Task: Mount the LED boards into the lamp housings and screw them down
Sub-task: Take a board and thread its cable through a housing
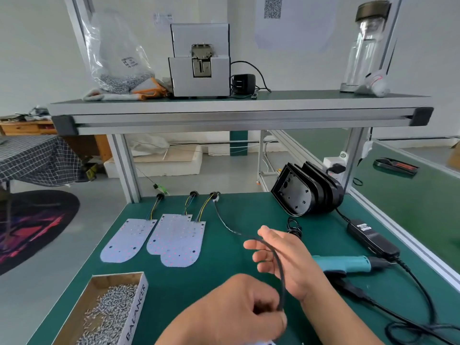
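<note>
Three white LED boards (174, 239) with coloured wire leads lie side by side on the green bench, the two on the right overlapping. A thin black cable (225, 224) runs from the rightmost board's lead toward me. My left hand (239, 312) pinches the cable's near end. My right hand (281, 255) is held palm-left with relaxed fingers, and the cable passes across them. A stack of black lamp housings (302, 190) stands on edge at the back right. A teal electric screwdriver (346, 263) lies to the right of my right hand.
A cardboard box of screws (112, 310) sits at the front left. A black power adapter (372, 239) and its cords trail along the right side. The upper shelf (239, 105) carries a screw feeder machine (199, 63), a bag of screws and a bottle.
</note>
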{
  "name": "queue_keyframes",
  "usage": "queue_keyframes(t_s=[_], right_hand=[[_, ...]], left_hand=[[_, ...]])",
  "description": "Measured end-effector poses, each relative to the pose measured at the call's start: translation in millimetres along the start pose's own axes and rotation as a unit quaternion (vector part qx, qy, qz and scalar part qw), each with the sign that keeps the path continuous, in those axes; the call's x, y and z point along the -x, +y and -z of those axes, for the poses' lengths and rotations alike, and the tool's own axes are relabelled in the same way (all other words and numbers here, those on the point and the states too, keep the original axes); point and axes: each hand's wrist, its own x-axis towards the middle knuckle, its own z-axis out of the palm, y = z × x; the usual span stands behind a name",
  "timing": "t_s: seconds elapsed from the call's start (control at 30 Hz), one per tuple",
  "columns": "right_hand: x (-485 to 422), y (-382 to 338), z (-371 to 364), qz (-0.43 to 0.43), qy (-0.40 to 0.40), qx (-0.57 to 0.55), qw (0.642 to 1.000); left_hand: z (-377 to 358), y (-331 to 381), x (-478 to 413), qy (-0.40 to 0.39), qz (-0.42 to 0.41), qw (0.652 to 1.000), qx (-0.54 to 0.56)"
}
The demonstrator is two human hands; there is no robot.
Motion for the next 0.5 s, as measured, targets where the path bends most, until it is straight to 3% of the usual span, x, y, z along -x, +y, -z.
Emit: queue_keyframes(t_s=[0.1,0.3,0.5], right_hand=[[-3,-1,5,0.019,0.025,-0.024,0.999],[-5,-9,15,0.069,0.058,-0.064,0.994],[-1,-21,24,0.046,0.005,-0.047,0.998]], left_hand=[[-6,2,3,-0.010,0.016,0.999,-0.046],[7,-15,-9,-0.006,0.021,0.999,0.028],[0,-39,-24,0.192,0.034,0.979,0.055]])
